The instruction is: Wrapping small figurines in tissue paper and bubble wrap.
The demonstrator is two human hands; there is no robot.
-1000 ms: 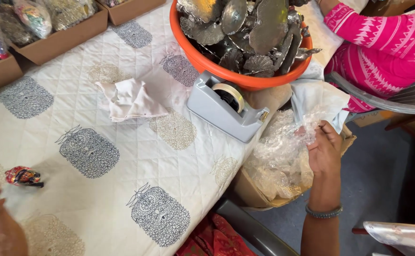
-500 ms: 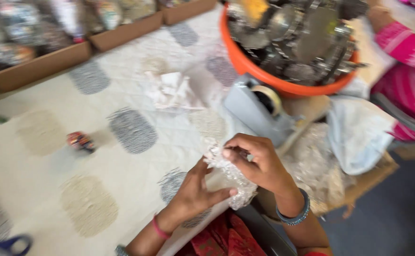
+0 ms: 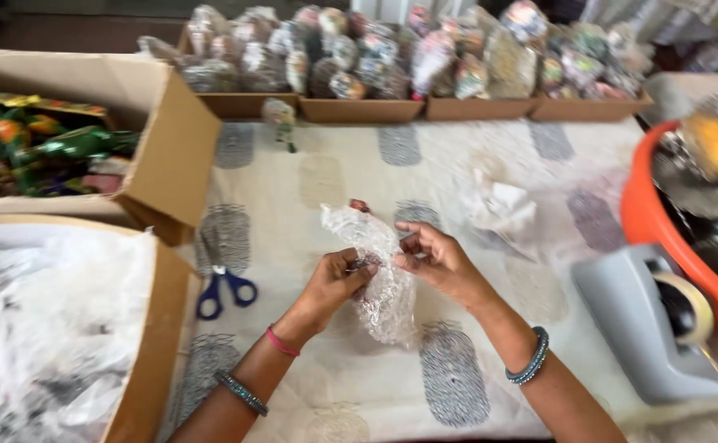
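Left hand (image 3: 338, 279) and right hand (image 3: 433, 258) both pinched on bubble wrap sheet (image 3: 379, 279) above counter (image 3: 309, 189) centre, holding it taut around small item, barely visible. Blue scissors (image 3: 226, 291) lie near left; grey tape dispenser (image 3: 646, 328) near right, within reach.

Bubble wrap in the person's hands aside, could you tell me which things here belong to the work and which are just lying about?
In hand:
- left hand and right hand pinching the bubble wrap sheet
- small reddish object at its top edge

Lying about:
- blue scissors
- grey tape dispenser
- orange tub
- crumpled white wrap
- cardboard boxes
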